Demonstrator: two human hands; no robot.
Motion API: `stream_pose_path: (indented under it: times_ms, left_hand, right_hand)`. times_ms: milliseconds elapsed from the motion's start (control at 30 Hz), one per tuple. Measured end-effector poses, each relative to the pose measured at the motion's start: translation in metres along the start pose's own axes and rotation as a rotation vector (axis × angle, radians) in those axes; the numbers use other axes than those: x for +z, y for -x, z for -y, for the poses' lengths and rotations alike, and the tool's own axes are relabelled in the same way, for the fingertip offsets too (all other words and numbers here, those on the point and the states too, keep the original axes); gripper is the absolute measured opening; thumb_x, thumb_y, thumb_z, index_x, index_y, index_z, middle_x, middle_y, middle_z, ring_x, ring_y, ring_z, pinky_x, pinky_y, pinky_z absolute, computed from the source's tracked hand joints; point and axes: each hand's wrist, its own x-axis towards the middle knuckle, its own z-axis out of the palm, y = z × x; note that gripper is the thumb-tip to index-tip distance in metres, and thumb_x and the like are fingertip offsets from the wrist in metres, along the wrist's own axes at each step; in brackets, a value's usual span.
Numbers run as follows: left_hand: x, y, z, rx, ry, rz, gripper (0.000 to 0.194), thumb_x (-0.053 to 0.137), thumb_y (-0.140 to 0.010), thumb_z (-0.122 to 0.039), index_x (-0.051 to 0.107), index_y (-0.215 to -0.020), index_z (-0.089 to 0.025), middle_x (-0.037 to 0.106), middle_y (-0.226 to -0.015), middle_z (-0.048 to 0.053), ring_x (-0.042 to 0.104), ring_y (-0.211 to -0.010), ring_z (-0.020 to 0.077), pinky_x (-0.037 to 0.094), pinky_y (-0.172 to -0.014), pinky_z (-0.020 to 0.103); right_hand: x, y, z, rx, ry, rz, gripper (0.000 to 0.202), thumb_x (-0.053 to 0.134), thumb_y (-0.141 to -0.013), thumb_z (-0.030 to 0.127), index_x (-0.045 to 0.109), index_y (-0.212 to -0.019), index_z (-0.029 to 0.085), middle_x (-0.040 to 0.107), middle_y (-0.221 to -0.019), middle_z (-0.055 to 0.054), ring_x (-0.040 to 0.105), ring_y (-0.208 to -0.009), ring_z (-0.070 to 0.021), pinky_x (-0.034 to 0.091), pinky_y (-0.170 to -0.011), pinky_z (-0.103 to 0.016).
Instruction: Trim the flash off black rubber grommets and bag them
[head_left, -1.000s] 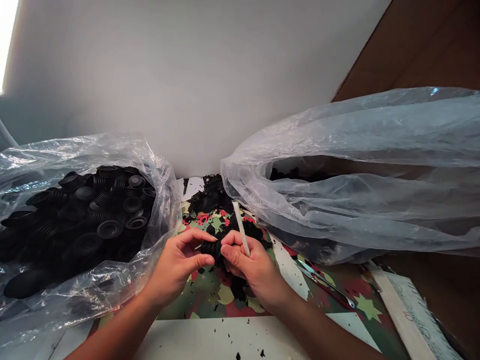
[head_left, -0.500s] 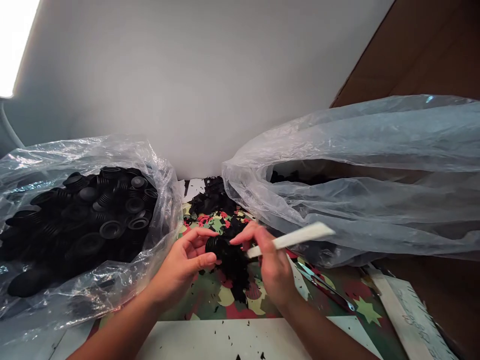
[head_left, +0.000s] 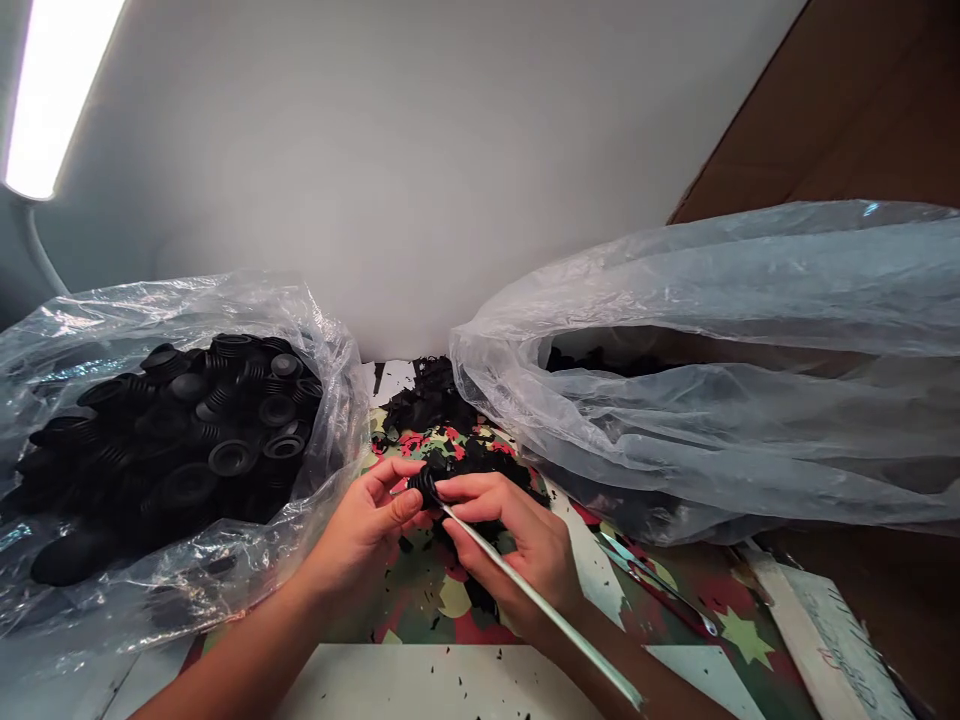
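Between the fingertips and thumb of my left hand (head_left: 360, 525) is a small black ribbed rubber bellows (head_left: 424, 485). My right hand (head_left: 536, 550) is closed around a long, slim white-handled tool (head_left: 536, 598). The handle slopes down to the right across the wrist, and its front end meets the right side of the bellows. The tool's very tip is hidden, so its kind does not show. Right-hand fingertips also touch the bellows. Black rubber scraps (head_left: 491, 462) lie behind and below the hands.
On the left, a clear plastic bag (head_left: 337, 400) holds many black ribbed rubber parts (head_left: 229, 457). Another plastic bag (head_left: 675, 410) lies open on the right, before a cardboard box (head_left: 840, 110). Scissors (head_left: 656, 580) rest on the patterned cover (head_left: 412, 600). A lamp (head_left: 64, 90) shines at upper left.
My right hand has turned and moved left against the bellows. The tool's handle swung from pointing up-right to down-right. A dark clump of scraps under the fingers is no longer seen hanging there.
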Motion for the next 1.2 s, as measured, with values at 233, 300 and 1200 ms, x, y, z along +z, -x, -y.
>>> stream_pose_path:
  times_ms: [233,300,1200]
  left_hand:
    - [0.002,-0.001,0.0,0.042,0.007,-0.023,0.041,0.098,-0.058,-0.034,0.071,-0.083,-0.016,0.069,-0.08,-0.001,0.064,-0.07,0.0099,0.052,-0.067,0.019]
    - [0.002,0.0,0.001,0.063,-0.023,-0.024,0.04,0.096,-0.061,-0.035,0.071,-0.086,-0.017,0.067,-0.077,-0.002,0.061,-0.064,0.0084,0.05,-0.063,0.019]
    - [-0.003,0.0,0.001,0.128,0.046,-0.002,0.033,0.083,-0.076,-0.049,0.069,-0.08,-0.019,0.066,-0.112,0.005,0.065,-0.095,0.0193,0.055,-0.075,0.028]
  right_hand:
    - [-0.003,-0.006,0.003,-0.031,0.127,0.064,0.008,0.06,-0.096,0.02,0.064,-0.091,0.025,0.079,-0.107,-0.007,0.075,-0.096,-0.0225,0.058,-0.083,-0.038]
    - [-0.002,-0.006,0.002,-0.071,0.141,0.066,0.009,0.059,-0.096,0.019,0.064,-0.091,0.025,0.08,-0.107,-0.008,0.075,-0.095,-0.023,0.057,-0.082,-0.039]
    - [-0.013,-0.014,-0.029,0.11,0.386,-0.105,0.014,0.053,-0.098,0.027,0.06,-0.086,0.026,0.079,-0.102,-0.005,0.074,-0.094,-0.0234,0.055,-0.084,-0.036]
